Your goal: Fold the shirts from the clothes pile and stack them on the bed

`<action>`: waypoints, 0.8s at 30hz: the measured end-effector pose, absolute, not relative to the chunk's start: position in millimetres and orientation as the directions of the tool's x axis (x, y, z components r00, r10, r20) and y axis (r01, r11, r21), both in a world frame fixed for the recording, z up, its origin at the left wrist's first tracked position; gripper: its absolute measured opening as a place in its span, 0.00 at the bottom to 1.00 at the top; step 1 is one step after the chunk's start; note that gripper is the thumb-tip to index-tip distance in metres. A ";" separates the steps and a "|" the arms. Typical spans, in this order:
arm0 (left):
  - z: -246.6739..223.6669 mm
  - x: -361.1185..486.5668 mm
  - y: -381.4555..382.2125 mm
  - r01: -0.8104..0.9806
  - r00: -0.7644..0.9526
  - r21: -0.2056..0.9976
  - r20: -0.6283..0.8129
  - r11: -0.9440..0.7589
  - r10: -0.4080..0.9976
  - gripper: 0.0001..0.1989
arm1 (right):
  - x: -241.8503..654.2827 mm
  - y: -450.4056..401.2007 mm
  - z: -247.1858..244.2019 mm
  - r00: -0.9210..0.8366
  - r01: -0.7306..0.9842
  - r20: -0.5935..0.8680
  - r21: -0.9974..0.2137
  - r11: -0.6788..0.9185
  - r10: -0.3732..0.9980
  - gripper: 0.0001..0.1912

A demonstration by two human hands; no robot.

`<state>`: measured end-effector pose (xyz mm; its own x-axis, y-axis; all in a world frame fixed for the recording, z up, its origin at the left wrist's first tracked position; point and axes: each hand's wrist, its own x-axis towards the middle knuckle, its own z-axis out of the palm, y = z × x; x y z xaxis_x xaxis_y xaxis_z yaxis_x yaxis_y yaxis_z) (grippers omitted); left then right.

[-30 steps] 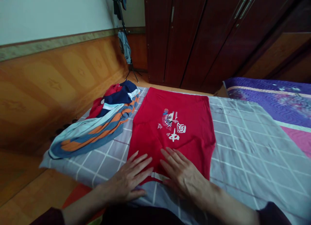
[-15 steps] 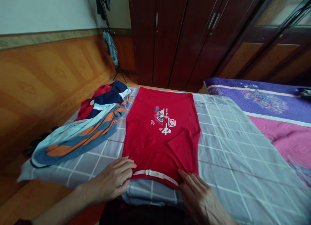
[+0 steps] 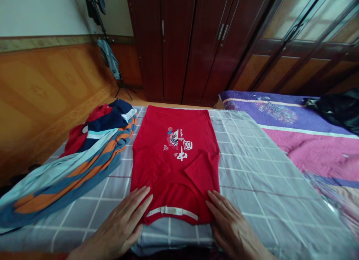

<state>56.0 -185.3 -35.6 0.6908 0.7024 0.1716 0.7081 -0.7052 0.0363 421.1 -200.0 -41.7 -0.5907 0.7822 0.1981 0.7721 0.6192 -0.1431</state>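
Observation:
A red T-shirt with a white and blue print lies on a grey checked sheet, its collar toward me and both sleeves folded inward over the front. My left hand rests flat, fingers stretched, on the shirt's near left corner. On the near right corner lies my right hand, its fingers also extended and slightly apart. Between the hands, the white neckband shows.
Left of the shirt lies a pile of striped, navy and red clothes. A purple and pink bedspread carries a dark item at right. Dark red wardrobes and a clothes stand are behind.
Both hands have flattened, with fingers now spread over the shirt's near corners. The collar edge lies smoother. The view has shifted to the right.

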 end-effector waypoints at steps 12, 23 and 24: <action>1.6 106.4 -118.7 0.489 0.828 0.139 0.235 -0.861 0.508 0.14 | 446.9 -57.9 -40.4 -0.213 0.882 0.335 -0.340 0.328 0.918 0.14; -22.0 193.3 -52.9 0.379 0.918 0.020 0.116 -0.925 0.379 0.07 | 458.7 -39.0 -68.1 -0.026 0.900 0.355 -0.399 0.176 0.935 0.07; -22.9 191.2 -52.3 0.391 0.912 0.043 0.117 -0.919 0.394 0.07 | 459.2 -39.1 -68.4 -0.009 0.901 0.356 -0.404 0.162 0.934 0.08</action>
